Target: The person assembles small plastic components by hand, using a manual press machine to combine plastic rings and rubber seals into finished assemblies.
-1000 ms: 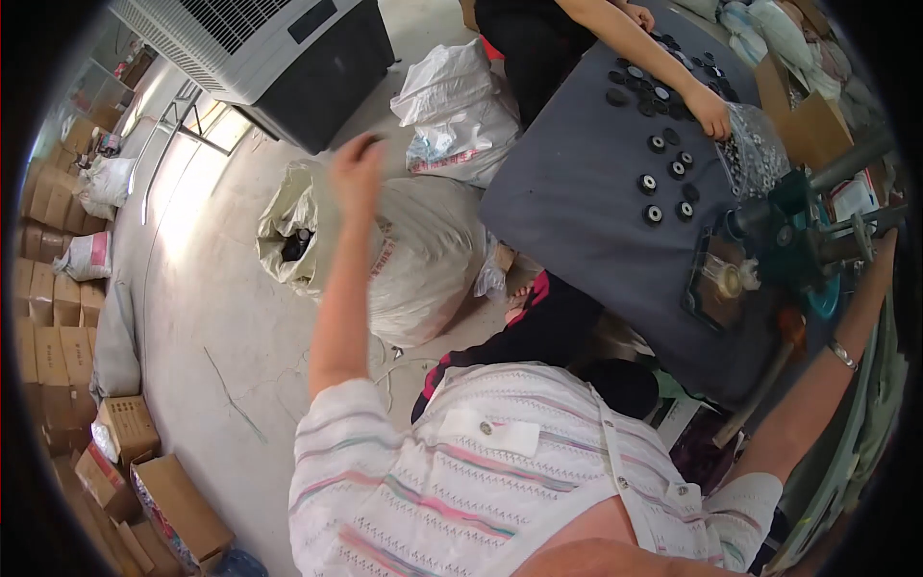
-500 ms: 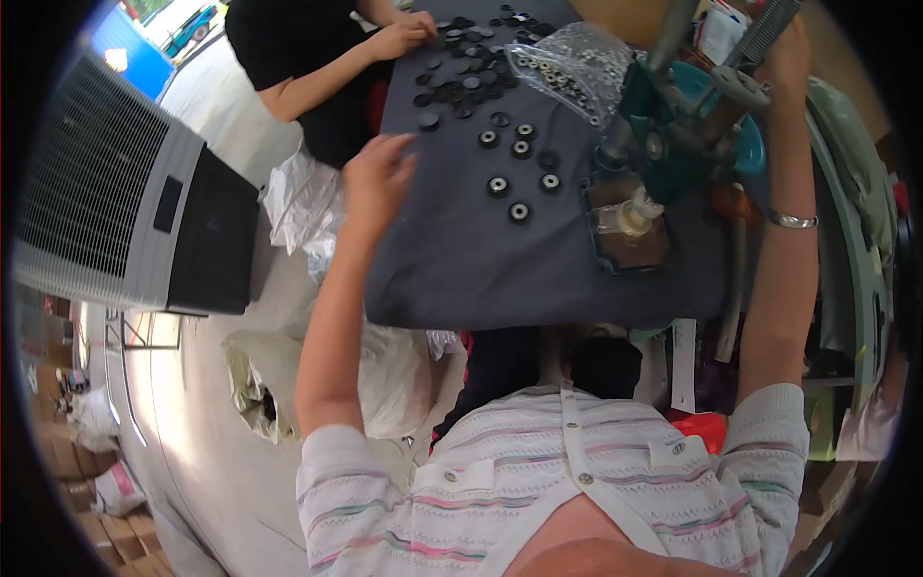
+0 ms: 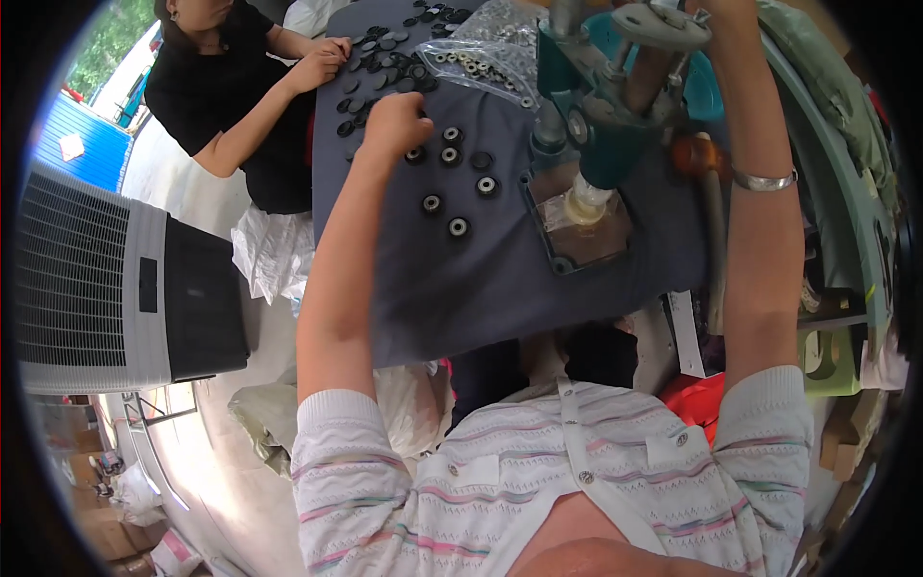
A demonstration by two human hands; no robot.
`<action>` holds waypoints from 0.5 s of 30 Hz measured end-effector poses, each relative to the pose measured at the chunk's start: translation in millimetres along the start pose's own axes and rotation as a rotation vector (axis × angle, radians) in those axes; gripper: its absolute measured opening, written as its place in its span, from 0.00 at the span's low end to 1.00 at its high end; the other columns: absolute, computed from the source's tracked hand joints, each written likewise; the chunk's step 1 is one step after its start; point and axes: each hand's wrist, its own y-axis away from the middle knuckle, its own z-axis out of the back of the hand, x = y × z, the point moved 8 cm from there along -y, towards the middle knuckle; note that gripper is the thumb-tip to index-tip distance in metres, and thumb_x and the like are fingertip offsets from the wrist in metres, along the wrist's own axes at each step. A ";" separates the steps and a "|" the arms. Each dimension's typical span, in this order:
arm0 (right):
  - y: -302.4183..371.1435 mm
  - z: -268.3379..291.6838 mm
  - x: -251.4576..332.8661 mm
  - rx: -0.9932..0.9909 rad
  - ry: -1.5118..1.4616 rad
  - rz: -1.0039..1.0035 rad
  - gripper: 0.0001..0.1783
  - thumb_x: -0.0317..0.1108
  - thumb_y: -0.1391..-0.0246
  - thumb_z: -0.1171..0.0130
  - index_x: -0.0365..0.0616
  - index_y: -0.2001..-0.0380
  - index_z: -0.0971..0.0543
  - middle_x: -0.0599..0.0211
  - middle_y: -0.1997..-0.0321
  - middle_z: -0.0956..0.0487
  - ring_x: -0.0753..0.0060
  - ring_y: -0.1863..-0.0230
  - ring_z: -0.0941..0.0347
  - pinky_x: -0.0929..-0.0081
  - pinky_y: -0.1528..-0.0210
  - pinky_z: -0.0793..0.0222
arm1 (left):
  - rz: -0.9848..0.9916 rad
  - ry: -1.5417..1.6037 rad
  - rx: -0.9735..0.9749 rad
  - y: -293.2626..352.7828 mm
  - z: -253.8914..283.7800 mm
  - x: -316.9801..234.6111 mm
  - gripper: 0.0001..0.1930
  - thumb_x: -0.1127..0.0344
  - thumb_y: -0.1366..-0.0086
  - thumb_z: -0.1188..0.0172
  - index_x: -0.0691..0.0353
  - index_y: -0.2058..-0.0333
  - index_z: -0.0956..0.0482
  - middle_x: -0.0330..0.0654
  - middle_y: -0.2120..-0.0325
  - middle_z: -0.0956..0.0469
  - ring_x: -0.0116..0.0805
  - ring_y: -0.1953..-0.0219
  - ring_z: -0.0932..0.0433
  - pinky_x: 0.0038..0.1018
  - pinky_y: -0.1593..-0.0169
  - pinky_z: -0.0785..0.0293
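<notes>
My left hand (image 3: 396, 127) is over the dark cloth on the table, fingers curled together beside the loose black discs; what they pinch is too small to make out. Just beyond its fingertips lie several black round pieces with metal centres (image 3: 451, 156). A plain black disc (image 3: 482, 161) rests among them. To the right stands a green hand press (image 3: 615, 135), with a pale yellowish piece (image 3: 585, 200) under its ram on the base plate. My right hand (image 3: 710, 8) is up at the top edge behind the press head, mostly cut off, so its fingers are hidden.
A co-worker's hands (image 3: 325, 63) are at the far left table edge by a heap of black discs (image 3: 385, 72). A clear bag of metal rings (image 3: 486, 62) lies at the back, near a teal basin (image 3: 704, 91). A large air cooler (image 3: 87, 279) stands left.
My left hand has moved forward over the discs, and its fingers have curled closed. My right hand has gone up toward the top edge. The whole view has shifted, with the table farther left.
</notes>
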 end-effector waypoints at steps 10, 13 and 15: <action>14.5 -16.1 28.4 -0.324 1.213 0.662 0.10 0.43 0.37 0.49 0.50 0.64 0.28 0.78 0.78 0.35 0.90 0.85 0.47 0.89 0.87 0.54 | 0.230 0.215 -0.280 134.8 22.3 49.9 0.16 0.67 0.53 0.31 0.60 0.63 0.20 0.44 0.68 0.21 0.43 0.62 0.23 0.32 0.56 0.27; 15.0 -18.5 25.1 -0.341 1.240 0.665 0.10 0.44 0.38 0.49 0.50 0.64 0.27 0.78 0.78 0.34 0.90 0.85 0.47 0.88 0.87 0.54 | 0.186 0.199 -0.289 137.7 27.3 46.8 0.18 0.68 0.52 0.31 0.59 0.60 0.19 0.43 0.68 0.22 0.43 0.60 0.24 0.33 0.55 0.27; 16.5 -20.3 22.3 -0.362 1.232 0.662 0.10 0.44 0.38 0.48 0.50 0.64 0.27 0.78 0.78 0.34 0.90 0.85 0.47 0.89 0.87 0.54 | 0.165 0.212 -0.299 135.7 29.7 46.8 0.18 0.69 0.51 0.32 0.58 0.58 0.19 0.43 0.68 0.21 0.43 0.60 0.24 0.34 0.55 0.27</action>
